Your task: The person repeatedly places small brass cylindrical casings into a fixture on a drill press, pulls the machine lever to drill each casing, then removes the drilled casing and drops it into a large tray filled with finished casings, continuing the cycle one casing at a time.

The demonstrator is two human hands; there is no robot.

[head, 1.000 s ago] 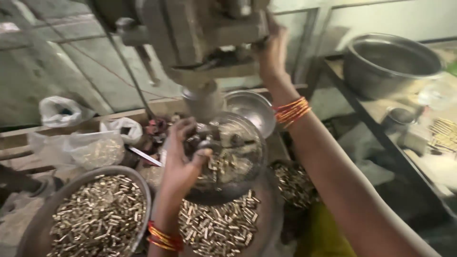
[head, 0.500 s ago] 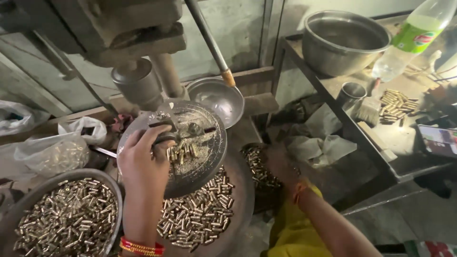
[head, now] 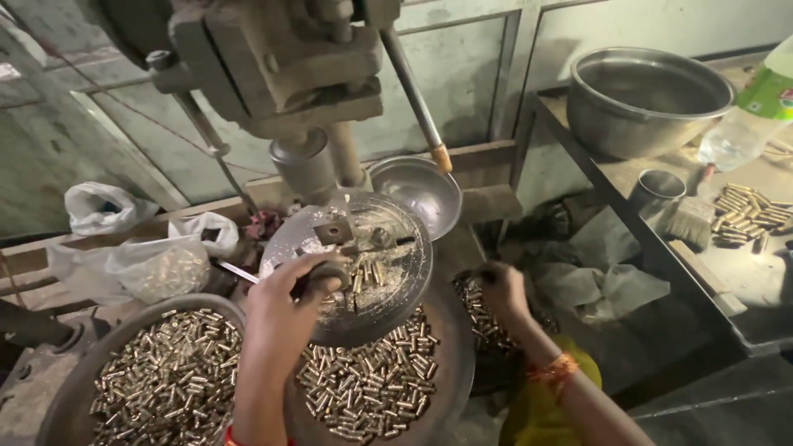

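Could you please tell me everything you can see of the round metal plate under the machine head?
The round metal plate is a grey, worn disc, tilted toward the camera below the machine's column. A small block is fixed near its top, and brass-coloured tubes lie on its face. The left hand rests on its lower left edge. It overhangs a pan of similar tubes.

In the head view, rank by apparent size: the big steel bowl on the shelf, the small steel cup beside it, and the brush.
1. Big steel bowl, clearly largest.
2. and 3. Brush and small steel cup look alike; unranked.
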